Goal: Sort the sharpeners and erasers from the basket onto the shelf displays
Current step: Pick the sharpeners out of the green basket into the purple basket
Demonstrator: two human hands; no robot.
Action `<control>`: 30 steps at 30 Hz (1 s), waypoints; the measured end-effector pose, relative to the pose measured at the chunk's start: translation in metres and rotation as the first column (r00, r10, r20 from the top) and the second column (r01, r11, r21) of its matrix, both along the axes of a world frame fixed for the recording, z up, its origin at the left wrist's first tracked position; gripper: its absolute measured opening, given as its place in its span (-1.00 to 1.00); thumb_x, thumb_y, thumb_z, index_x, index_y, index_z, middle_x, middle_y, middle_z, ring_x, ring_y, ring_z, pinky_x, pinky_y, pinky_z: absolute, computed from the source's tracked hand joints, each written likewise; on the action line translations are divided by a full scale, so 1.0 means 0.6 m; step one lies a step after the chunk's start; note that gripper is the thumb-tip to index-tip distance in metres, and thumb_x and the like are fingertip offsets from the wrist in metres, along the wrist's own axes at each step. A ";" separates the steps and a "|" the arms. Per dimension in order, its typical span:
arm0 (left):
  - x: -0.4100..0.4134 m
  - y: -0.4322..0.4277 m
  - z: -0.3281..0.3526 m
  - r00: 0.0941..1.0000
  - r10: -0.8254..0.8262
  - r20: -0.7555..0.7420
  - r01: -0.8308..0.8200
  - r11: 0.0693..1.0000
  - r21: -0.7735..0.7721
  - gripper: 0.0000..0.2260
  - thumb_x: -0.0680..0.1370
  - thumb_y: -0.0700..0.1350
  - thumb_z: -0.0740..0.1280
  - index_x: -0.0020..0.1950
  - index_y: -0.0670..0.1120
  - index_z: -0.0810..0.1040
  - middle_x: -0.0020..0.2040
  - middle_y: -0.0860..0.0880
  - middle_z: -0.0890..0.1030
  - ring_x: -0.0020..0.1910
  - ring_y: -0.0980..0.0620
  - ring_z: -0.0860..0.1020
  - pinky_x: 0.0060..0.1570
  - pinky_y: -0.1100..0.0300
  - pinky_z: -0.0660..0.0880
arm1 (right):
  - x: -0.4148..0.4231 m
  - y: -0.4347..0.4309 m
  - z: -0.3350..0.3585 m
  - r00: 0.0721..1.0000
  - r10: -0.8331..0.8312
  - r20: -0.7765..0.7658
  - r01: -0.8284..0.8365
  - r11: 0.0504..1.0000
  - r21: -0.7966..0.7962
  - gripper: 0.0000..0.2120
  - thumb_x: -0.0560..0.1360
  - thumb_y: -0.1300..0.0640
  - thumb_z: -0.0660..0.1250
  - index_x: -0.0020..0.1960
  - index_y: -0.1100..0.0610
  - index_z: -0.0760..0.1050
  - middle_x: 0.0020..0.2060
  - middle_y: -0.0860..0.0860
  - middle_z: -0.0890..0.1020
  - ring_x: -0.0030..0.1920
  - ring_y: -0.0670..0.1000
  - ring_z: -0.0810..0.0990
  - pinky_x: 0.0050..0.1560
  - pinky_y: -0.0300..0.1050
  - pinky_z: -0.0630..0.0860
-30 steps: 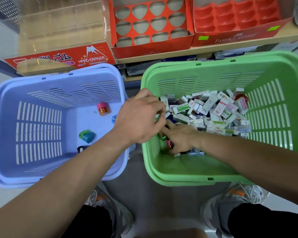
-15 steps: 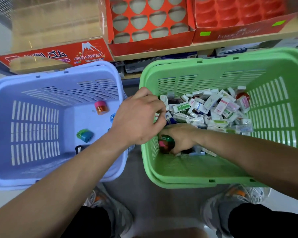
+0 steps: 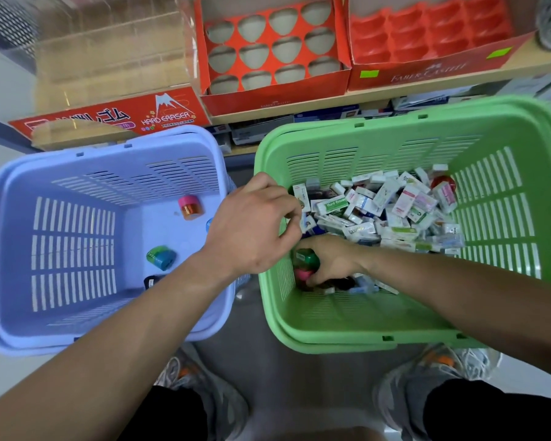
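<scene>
Floor: one purple basket (image 3: 13, 329), one green basket (image 3: 331, 342). Right hand (image 3: 334, 259) newly grips two sharpeners (image 3: 306, 257); left hand (image 3: 252, 230) fingers curled, hold unclear.

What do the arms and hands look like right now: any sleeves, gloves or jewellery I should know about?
Both forearms are bare right up to the frame edge, with no sleeve showing. The left hand and the right hand wear no gloves. No watch, band or ring shows on either wrist or hand, though parts of both hands are hidden from this view.
</scene>
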State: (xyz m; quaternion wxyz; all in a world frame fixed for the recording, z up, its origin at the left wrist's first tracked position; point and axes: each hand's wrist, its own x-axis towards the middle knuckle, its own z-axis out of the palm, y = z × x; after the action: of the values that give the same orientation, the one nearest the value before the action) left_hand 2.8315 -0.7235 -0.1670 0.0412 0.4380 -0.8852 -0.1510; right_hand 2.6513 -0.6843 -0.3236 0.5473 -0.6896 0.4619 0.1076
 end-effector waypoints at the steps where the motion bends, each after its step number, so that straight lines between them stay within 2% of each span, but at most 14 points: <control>1: 0.000 0.000 0.001 1.000 -0.001 0.003 0.001 1.000 0.004 -0.80 0.55 0.04 0.26 -0.09 0.00 0.64 -0.16 0.12 0.63 0.04 0.04 0.44 -0.11 0.16 0.38 | 0.001 0.003 -0.002 1.000 0.001 -0.001 -0.001 1.000 -0.008 -0.50 0.30 -0.03 0.60 0.15 -0.12 0.45 0.02 -0.10 0.58 0.00 0.00 0.57 0.03 -0.04 0.55; 4: -0.004 0.001 0.006 1.000 0.007 0.019 -0.007 1.000 -0.001 -0.82 0.54 0.04 0.27 -0.11 0.02 0.63 -0.17 0.13 0.63 0.03 0.02 0.46 0.00 0.07 0.38 | 0.006 0.009 -0.003 0.996 0.082 -0.035 -0.083 0.996 -0.031 -0.52 0.35 -0.02 0.56 0.16 -0.17 0.41 0.01 -0.09 0.50 0.00 0.01 0.52 -0.12 -0.11 0.47; 6: -0.004 0.002 0.005 0.999 -0.001 0.051 0.003 0.999 -0.034 -0.83 0.53 0.05 0.28 -0.12 0.05 0.64 -0.16 0.14 0.63 0.04 0.02 0.49 0.15 0.04 0.30 | 0.007 0.007 -0.001 0.994 0.096 -0.048 -0.097 0.995 -0.009 -0.50 0.37 0.01 0.56 0.22 -0.13 0.42 -0.05 -0.12 0.49 -0.04 -0.01 0.51 -0.24 -0.17 0.39; 9: 0.001 -0.002 0.009 0.995 -0.025 0.097 0.030 0.999 -0.043 -0.84 0.50 0.09 0.29 -0.09 0.10 0.65 -0.12 0.16 0.65 0.07 0.05 0.53 0.42 -0.06 0.10 | 0.002 0.001 0.008 0.989 0.123 -0.081 -0.126 0.991 -0.039 -0.37 0.33 -0.04 0.56 0.33 -0.12 0.41 0.06 -0.06 0.47 0.04 0.04 0.51 -0.04 -0.05 0.53; 12: -0.002 -0.012 0.032 0.977 -0.090 0.191 0.091 0.996 0.003 -0.82 0.50 0.12 0.30 -0.02 0.11 0.64 -0.07 0.13 0.67 0.10 0.04 0.59 0.52 -0.01 -0.04 | 0.000 0.013 0.024 0.970 0.216 -0.116 -0.218 0.976 -0.010 -0.28 0.32 -0.05 0.53 0.42 -0.13 0.36 0.23 -0.05 0.42 0.13 0.06 0.49 0.10 0.03 0.54; 14: -0.014 -0.017 0.053 0.959 -0.100 0.264 0.086 0.994 0.061 -0.81 0.56 0.13 0.29 0.09 0.13 0.61 0.05 0.11 0.65 0.15 0.04 0.58 0.54 0.05 -0.10 | -0.008 0.019 0.039 0.964 0.243 -0.106 -0.247 0.969 -0.029 -0.32 0.35 -0.02 0.52 0.42 -0.12 0.36 0.26 -0.04 0.49 0.14 0.06 0.52 0.11 0.02 0.54; 15: -0.022 -0.016 0.062 0.962 -0.087 0.258 0.069 0.994 0.079 -0.81 0.58 0.12 0.28 0.12 0.13 0.59 0.09 0.10 0.64 0.17 0.04 0.57 0.54 0.08 -0.05 | -0.018 0.019 0.047 0.969 0.230 -0.090 -0.237 0.969 -0.075 -0.37 0.37 0.00 0.52 0.38 -0.10 0.39 0.22 -0.03 0.54 0.12 0.05 0.54 0.09 0.01 0.55; 17: -0.046 -0.007 0.070 0.978 -0.078 0.193 0.059 0.993 0.102 -0.81 0.59 0.08 0.29 0.16 0.10 0.57 0.13 0.09 0.61 0.18 0.00 0.55 0.40 0.10 0.25 | -0.045 0.018 0.063 0.980 0.189 -0.069 -0.198 0.964 -0.179 -0.47 0.41 -0.01 0.53 0.31 -0.05 0.41 0.15 -0.01 0.58 0.07 0.02 0.55 0.07 -0.01 0.56; 19: -0.080 0.009 0.064 0.992 -0.039 0.123 0.012 0.977 0.212 -0.79 0.60 0.05 0.31 0.21 0.07 0.55 0.20 0.08 0.57 0.19 0.02 0.52 0.20 0.09 0.44 | -0.077 0.023 0.081 0.984 0.168 -0.057 -0.176 0.954 -0.242 -0.45 0.43 -0.05 0.53 0.33 -0.02 0.39 0.18 0.00 0.56 0.04 -0.03 0.51 0.09 -0.04 0.54; 20: -0.098 0.016 0.053 0.994 -0.007 0.109 -0.025 0.957 0.289 -0.78 0.60 0.02 0.33 0.23 0.05 0.54 0.22 0.06 0.56 0.19 0.02 0.52 0.17 0.08 0.47 | -0.094 0.026 0.091 0.986 0.157 -0.056 -0.166 0.946 -0.279 -0.46 0.44 -0.05 0.52 0.33 0.00 0.40 0.20 -0.02 0.55 0.04 -0.06 0.49 0.09 -0.08 0.52; 23: -0.143 0.032 -0.002 0.985 0.061 0.163 -0.132 0.873 0.469 -0.78 0.60 -0.08 0.37 0.23 -0.03 0.53 0.19 -0.03 0.55 0.15 -0.03 0.53 0.19 0.03 0.50 | -0.161 0.026 0.115 0.999 -0.029 -0.027 0.019 0.947 -0.320 -0.53 0.45 0.00 0.54 0.27 0.07 0.46 0.09 -0.05 0.53 0.02 -0.08 0.47 0.01 -0.21 0.40; 26: -0.154 0.061 -0.064 0.946 0.167 0.278 -0.312 0.699 0.643 -0.71 0.57 -0.12 0.42 0.28 -0.06 0.50 0.23 -0.05 0.54 0.15 -0.05 0.55 0.23 0.02 0.52 | -0.224 0.018 0.117 0.966 -0.259 -0.014 0.241 0.913 -0.329 -0.60 0.41 0.03 0.57 0.14 0.02 0.47 0.03 -0.06 0.56 0.03 -0.01 0.54 -0.03 -0.19 0.44; 28: -0.154 0.077 -0.101 0.893 0.209 0.398 -0.429 0.661 0.616 -0.62 0.54 -0.16 0.45 0.32 -0.11 0.47 0.25 -0.11 0.53 0.15 -0.07 0.53 0.24 0.05 0.51 | -0.247 0.020 0.112 0.940 -0.340 -0.004 0.323 0.897 -0.303 -0.62 0.39 0.05 0.58 0.08 -0.01 0.45 -0.03 -0.06 0.55 -0.02 0.00 0.54 -0.13 -0.25 0.40; 30: -0.156 0.084 -0.123 0.846 0.272 0.458 -0.515 0.637 0.573 -0.51 0.50 -0.21 0.48 0.39 -0.14 0.42 0.32 -0.16 0.45 0.24 -0.12 0.51 0.32 0.04 0.47 | -0.249 0.024 0.105 0.945 -0.324 -0.050 0.297 0.910 -0.289 -0.60 0.41 0.01 0.57 0.13 0.03 0.46 -0.03 -0.03 0.53 -0.02 0.01 0.53 -0.13 -0.18 0.37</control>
State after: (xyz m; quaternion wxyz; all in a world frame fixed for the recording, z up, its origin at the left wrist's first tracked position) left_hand 2.7379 -0.6729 -0.2407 -0.2373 0.6256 -0.6422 -0.3740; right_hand 2.5022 -0.6700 -0.2607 0.4324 -0.6712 0.6020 -0.0135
